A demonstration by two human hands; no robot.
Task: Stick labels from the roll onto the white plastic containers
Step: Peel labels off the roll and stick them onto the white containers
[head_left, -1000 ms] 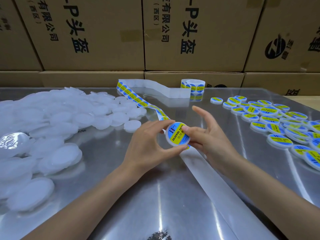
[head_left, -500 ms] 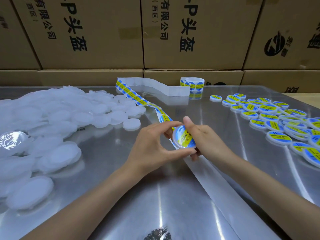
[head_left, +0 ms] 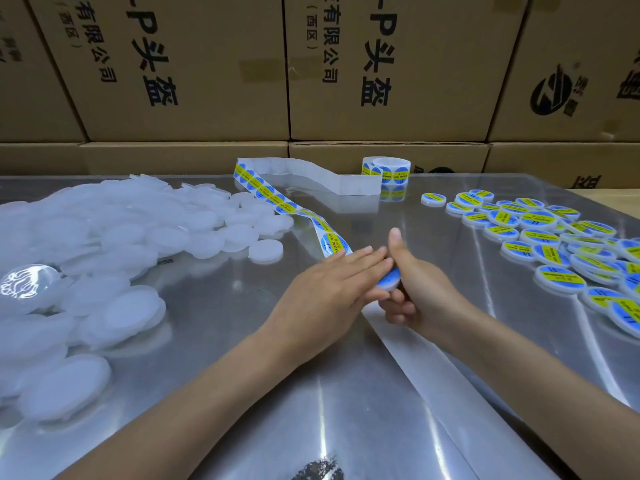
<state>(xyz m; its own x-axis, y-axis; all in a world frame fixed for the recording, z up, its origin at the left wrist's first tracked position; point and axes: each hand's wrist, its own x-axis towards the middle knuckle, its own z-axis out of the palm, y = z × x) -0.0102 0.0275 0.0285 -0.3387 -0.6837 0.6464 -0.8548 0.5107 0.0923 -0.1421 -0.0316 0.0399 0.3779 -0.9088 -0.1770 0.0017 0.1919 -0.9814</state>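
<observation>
My right hand (head_left: pixel 420 289) grips a round white container (head_left: pixel 389 279) with a blue and yellow label on its top. My left hand (head_left: pixel 332 282) lies flat over it, fingers stretched out across the label, so most of the container is hidden. The label strip (head_left: pixel 273 199) runs from the roll (head_left: pixel 387 170) at the back of the table to just behind my left fingertips. A big pile of unlabelled white containers (head_left: pixel 104 244) covers the left side. Labelled containers (head_left: pixel 540 233) lie spread on the right.
The shiny metal table (head_left: pixel 242 393) carries the empty backing strip (head_left: pixel 433 375), which trails toward me under my right forearm. Stacked cardboard boxes (head_left: pixel 214 64) wall off the back edge. A single white container (head_left: pixel 266 251) sits apart near the strip.
My left hand let go of the container's rim and flattened over its labelled top. The container tipped from facing me to lying nearly flat in my right hand.
</observation>
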